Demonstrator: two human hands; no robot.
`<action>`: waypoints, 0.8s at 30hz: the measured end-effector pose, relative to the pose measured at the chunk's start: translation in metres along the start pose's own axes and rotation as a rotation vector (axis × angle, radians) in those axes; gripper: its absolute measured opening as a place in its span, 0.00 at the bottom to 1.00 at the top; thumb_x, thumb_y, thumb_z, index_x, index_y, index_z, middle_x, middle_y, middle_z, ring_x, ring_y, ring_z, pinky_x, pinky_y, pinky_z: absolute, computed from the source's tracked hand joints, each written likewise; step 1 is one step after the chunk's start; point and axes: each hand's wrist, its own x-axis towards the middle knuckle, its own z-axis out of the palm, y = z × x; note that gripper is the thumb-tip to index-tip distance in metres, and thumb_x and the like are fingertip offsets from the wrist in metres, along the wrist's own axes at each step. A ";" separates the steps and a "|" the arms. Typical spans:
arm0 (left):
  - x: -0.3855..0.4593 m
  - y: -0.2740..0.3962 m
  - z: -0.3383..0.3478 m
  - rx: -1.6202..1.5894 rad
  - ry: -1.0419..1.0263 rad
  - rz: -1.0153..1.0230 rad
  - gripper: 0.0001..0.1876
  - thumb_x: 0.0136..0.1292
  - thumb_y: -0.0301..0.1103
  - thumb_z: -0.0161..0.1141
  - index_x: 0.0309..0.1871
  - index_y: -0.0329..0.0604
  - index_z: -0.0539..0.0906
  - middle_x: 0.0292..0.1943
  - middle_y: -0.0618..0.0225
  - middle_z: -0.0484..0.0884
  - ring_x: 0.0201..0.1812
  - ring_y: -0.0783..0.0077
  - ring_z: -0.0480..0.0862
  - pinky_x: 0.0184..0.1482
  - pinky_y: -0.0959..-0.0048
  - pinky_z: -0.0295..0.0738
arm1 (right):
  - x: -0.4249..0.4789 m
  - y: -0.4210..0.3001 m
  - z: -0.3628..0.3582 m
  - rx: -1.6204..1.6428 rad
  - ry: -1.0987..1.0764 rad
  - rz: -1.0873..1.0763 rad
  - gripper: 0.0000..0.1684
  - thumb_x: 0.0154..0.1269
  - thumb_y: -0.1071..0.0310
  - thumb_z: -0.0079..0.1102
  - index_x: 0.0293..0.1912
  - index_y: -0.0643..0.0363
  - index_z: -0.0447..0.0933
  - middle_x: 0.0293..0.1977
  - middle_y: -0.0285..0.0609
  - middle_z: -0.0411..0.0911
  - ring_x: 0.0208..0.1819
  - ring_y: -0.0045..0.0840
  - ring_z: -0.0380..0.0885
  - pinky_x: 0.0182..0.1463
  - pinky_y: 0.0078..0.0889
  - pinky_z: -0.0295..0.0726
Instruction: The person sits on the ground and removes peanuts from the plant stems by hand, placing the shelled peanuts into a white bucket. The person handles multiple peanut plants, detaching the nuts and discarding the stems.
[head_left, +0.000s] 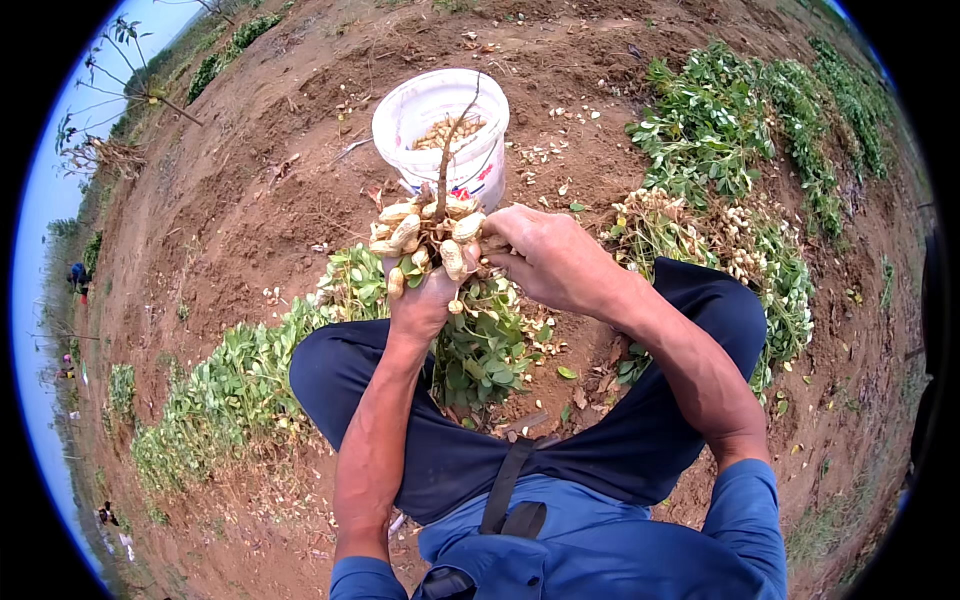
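Observation:
My left hand (427, 300) is closed around the stems of an uprooted peanut plant, just below its cluster of peanut pods (420, 236). The taproot (448, 150) points up and away, while the leaves (487, 352) hang down between my knees. At the right side of the cluster, my right hand (551, 255) has its thumb and fingers bent against the pods; its fingertips are partly hidden, and whether they grip a pod cannot be made out. Just beyond the cluster stands a white plastic bucket (491, 176) with loose peanuts (450, 133) inside.
Pulled peanut plants (660, 217) with pods lie to the right, near my knee, with more leafy plants (705, 120) beyond. Another row of plants (232, 390) lies to the left. Brown soil (300, 97) surrounds the bucket. Distant people (78, 277) are at the far left.

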 end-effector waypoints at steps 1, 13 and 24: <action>0.000 0.001 -0.001 0.019 0.016 0.011 0.15 0.66 0.29 0.72 0.55 0.36 0.86 0.49 0.69 0.88 0.47 0.75 0.86 0.53 0.70 0.82 | 0.001 -0.002 0.000 0.059 0.003 0.009 0.11 0.70 0.71 0.62 0.45 0.67 0.74 0.40 0.59 0.82 0.44 0.55 0.84 0.47 0.52 0.84; 0.004 0.008 -0.003 0.228 0.096 0.259 0.11 0.66 0.25 0.70 0.50 0.35 0.87 0.43 0.68 0.90 0.42 0.75 0.87 0.47 0.71 0.83 | -0.003 -0.001 0.022 -0.027 0.157 -0.087 0.18 0.63 0.78 0.63 0.53 0.67 0.76 0.39 0.55 0.81 0.40 0.50 0.86 0.43 0.48 0.87; 0.019 -0.001 -0.027 0.121 0.177 0.217 0.14 0.64 0.28 0.69 0.52 0.35 0.84 0.44 0.69 0.87 0.44 0.76 0.84 0.48 0.71 0.80 | -0.010 -0.038 0.003 0.041 0.054 -0.336 0.12 0.70 0.66 0.66 0.47 0.61 0.77 0.30 0.44 0.77 0.24 0.35 0.83 0.24 0.39 0.80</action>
